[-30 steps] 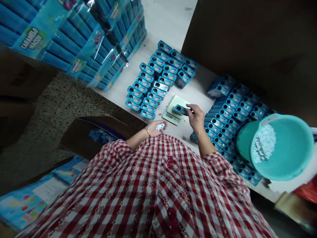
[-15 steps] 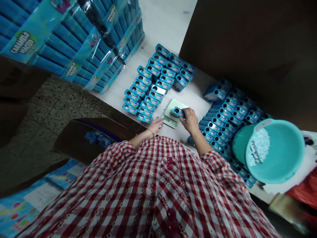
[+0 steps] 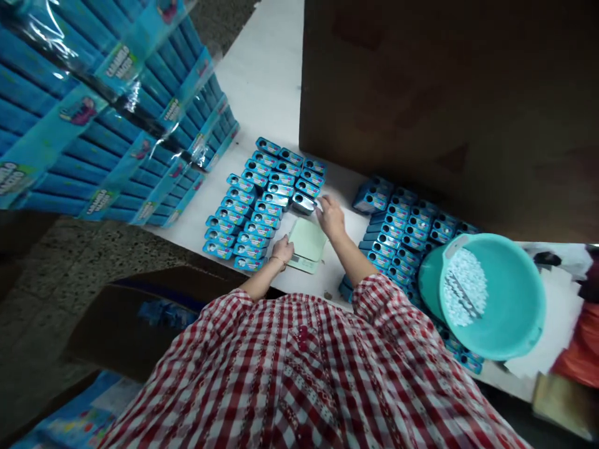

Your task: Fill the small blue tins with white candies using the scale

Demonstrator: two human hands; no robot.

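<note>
My right hand [image 3: 331, 218] reaches past the scale, its fingertips closed at the right end of a small blue candy box [image 3: 303, 203]. That box sits slightly askew at the near end of a row of matching upright boxes [image 3: 258, 232], each with a dark round hole on top. My left hand [image 3: 282, 249] rests at the left edge of a pale green kitchen scale [image 3: 309, 240], fingers curled together; whatever they pinch is hidden. Nothing lies on the scale's plate.
Stacked shrink-wrapped blue cartons [image 3: 100, 125] rise at the left. More blue boxes [image 3: 395, 234] fill the right side, beside a turquoise tub [image 3: 510, 299] of small pale candies [image 3: 468, 280] with a dark-patterned strip. A brown cardboard wall [image 3: 444, 112] borders the back. An open carton [image 3: 121, 324] stands below left.
My right hand has carried the box off the scale, away from me, to the end of the row. My left hand has stayed beside the scale. The whole view has shifted.
</note>
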